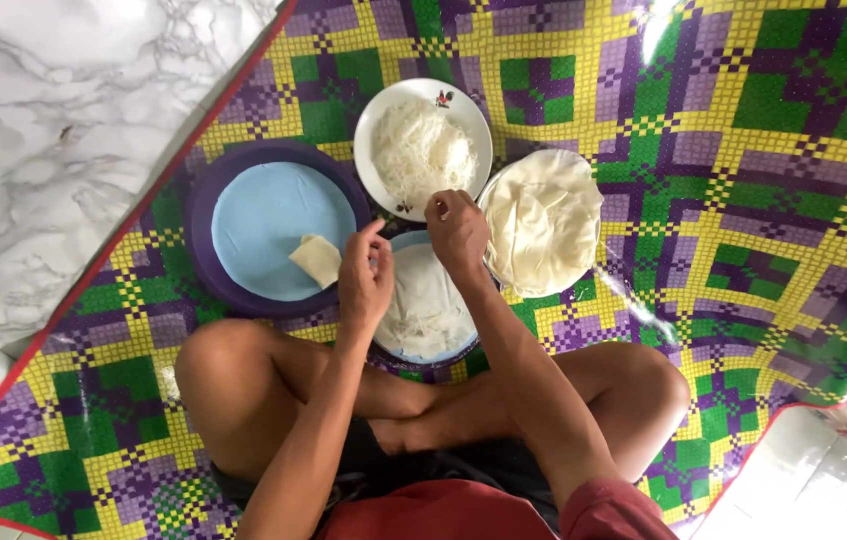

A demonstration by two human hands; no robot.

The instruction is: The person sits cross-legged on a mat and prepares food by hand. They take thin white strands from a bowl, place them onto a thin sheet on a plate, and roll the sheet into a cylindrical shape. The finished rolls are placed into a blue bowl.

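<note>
I sit cross-legged on a checked mat (724,170). My left hand (364,280) hovers with fingers loosely apart over the left edge of a small blue plate (434,352) that carries a pale wrapper with white noodles (429,305). My right hand (457,230) is pinched on a few strands of white noodles, just below the white plate (372,120) heaped with noodles (422,152). A large purple-rimmed blue tray (269,225) at the left holds one finished pale roll (317,259). A stack of round wrappers (544,220) lies at the right.
White marble floor (54,150) lies beyond the mat's red edge on the left. My bare knees (219,375) frame the small plate from below. More pale floor shows at the lower right corner.
</note>
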